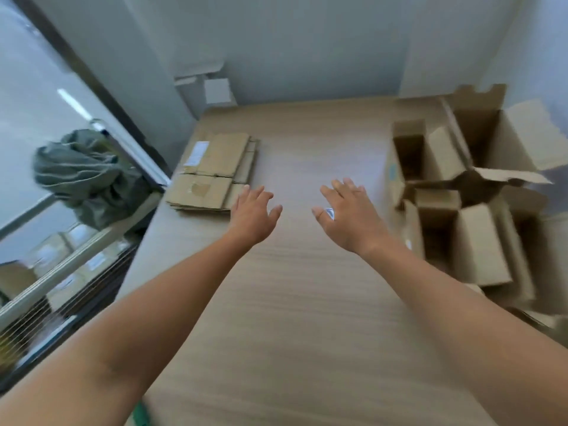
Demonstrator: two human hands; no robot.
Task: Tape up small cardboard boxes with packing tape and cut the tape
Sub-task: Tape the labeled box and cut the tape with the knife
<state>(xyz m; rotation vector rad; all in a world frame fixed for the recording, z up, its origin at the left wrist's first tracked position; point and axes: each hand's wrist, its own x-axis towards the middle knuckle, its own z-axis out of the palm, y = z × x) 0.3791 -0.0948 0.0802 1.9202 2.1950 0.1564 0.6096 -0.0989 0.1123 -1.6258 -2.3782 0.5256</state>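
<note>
A stack of flattened cardboard boxes (215,173) lies on the left side of the wooden table (292,302). Several small assembled boxes (479,241) with open flaps stand crowded at the table's right side. My left hand (253,216) hovers open over the table, its fingertips just right of the flat stack's near corner. My right hand (347,213) is also open, fingers spread, empty, left of the open boxes; a small shiny thing shows near its thumb. No tape roll or cutter is visible. The frame is blurred by motion.
A larger open carton (491,133) stands at the back right. Grey walls enclose the table's far end, with a small white box (218,90) against them. At left a glass partition, a crumpled green cloth (89,173) and a shelf with stacked items.
</note>
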